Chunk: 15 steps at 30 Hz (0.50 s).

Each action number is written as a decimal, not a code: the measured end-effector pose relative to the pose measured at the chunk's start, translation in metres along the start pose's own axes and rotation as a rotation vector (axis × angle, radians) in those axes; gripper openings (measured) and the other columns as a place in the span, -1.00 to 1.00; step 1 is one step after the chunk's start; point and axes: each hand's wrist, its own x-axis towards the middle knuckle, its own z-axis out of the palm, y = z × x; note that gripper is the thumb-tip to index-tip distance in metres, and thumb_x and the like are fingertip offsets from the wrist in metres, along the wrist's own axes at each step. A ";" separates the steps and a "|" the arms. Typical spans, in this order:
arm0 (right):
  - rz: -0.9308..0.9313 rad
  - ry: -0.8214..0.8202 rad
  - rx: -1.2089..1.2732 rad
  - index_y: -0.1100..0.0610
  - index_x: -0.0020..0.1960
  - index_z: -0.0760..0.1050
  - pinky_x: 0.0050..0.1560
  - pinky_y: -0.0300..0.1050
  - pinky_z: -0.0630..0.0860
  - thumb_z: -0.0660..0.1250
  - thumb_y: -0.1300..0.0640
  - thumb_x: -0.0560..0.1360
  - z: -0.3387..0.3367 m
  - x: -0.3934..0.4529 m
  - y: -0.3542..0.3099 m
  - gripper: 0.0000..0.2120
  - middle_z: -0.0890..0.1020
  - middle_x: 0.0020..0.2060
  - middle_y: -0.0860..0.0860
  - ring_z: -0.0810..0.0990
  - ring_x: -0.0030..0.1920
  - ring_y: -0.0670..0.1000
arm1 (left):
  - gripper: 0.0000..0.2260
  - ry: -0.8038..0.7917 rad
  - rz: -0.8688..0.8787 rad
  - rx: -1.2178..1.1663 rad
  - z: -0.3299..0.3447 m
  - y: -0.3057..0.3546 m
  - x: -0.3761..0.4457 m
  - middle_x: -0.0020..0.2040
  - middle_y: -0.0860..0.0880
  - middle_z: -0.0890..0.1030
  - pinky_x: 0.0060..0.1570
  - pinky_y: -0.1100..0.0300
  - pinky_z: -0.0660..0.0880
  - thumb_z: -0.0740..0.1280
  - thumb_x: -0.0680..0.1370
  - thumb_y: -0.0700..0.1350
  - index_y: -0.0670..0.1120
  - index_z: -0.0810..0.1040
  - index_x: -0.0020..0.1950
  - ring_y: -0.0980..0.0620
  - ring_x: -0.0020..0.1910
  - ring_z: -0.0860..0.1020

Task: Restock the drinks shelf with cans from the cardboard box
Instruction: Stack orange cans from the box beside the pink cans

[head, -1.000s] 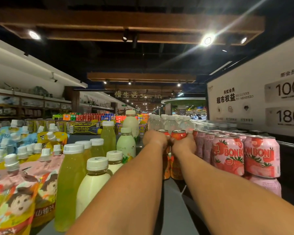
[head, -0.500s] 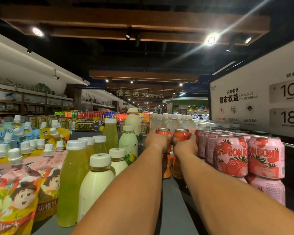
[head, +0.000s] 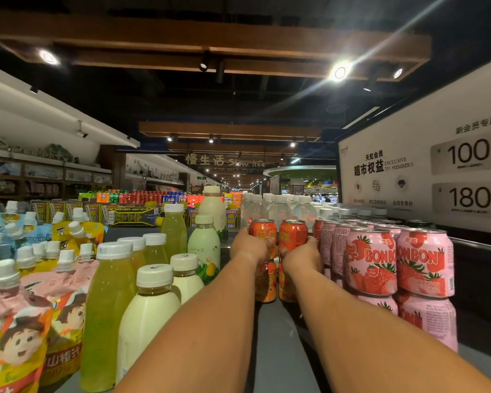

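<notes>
Gripping one upright orange can each, your left hand (head: 251,246) and right hand (head: 301,255) sit side by side. Both cans (head: 293,232) stand stacked directly over the lower pair (head: 265,282)

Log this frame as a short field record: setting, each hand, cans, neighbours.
setting: store drinks shelf
left hand: grips left orange can
right hand: grips right orange can
cans: both upright, side by side, above lower orange cans
right neighbours: pink strawberry cans, stacked two high
left neighbours: juice bottles, pouches
cardboard box: not in view
</notes>
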 end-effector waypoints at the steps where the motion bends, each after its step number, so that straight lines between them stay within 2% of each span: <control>1: 0.001 -0.001 -0.001 0.13 0.34 0.31 0.05 0.03 0.42 0.38 0.13 0.53 -0.001 0.000 0.000 -0.56 0.57 0.15 0.17 0.53 0.18 0.24 | -0.56 0.002 0.003 0.005 0.000 -0.001 0.000 0.13 -0.04 0.66 0.21 -0.16 0.55 0.53 0.43 -0.01 0.01 0.53 0.27 -0.15 0.11 0.63; 6: -0.010 -0.002 -0.019 0.11 0.32 0.31 -0.03 0.00 0.38 0.39 0.09 0.52 0.000 0.000 0.002 -0.56 0.58 0.12 0.17 0.54 0.14 0.24 | -0.39 -0.026 -0.005 -0.026 -0.002 -0.009 0.001 0.12 -0.03 0.67 0.19 -0.17 0.57 0.55 0.28 0.12 0.06 0.52 0.29 -0.14 0.08 0.65; 10: -0.027 0.012 -0.091 0.14 0.37 0.26 0.02 0.03 0.43 0.37 0.12 0.53 0.003 -0.001 0.001 -0.52 0.55 0.17 0.20 0.53 0.17 0.25 | -0.58 0.030 0.032 0.004 0.000 -0.008 -0.005 0.12 -0.02 0.67 0.23 -0.10 0.55 0.53 0.44 0.03 0.05 0.54 0.26 -0.11 0.10 0.63; 13: -0.046 0.024 -0.149 0.14 0.40 0.21 0.08 0.06 0.46 0.34 0.13 0.55 0.004 -0.001 0.000 -0.50 0.52 0.20 0.21 0.52 0.19 0.25 | -0.55 0.037 0.056 0.073 0.002 -0.006 -0.009 0.19 -0.06 0.63 0.26 -0.09 0.52 0.49 0.48 0.03 0.07 0.49 0.34 -0.14 0.17 0.60; 15: -0.055 0.021 -0.156 0.14 0.40 0.22 0.05 0.04 0.44 0.34 0.11 0.55 0.004 -0.001 0.001 -0.50 0.53 0.19 0.20 0.52 0.19 0.25 | -0.50 0.030 0.067 0.114 0.003 -0.004 -0.011 0.24 -0.09 0.60 0.28 -0.09 0.51 0.47 0.49 0.04 0.08 0.44 0.40 -0.16 0.20 0.57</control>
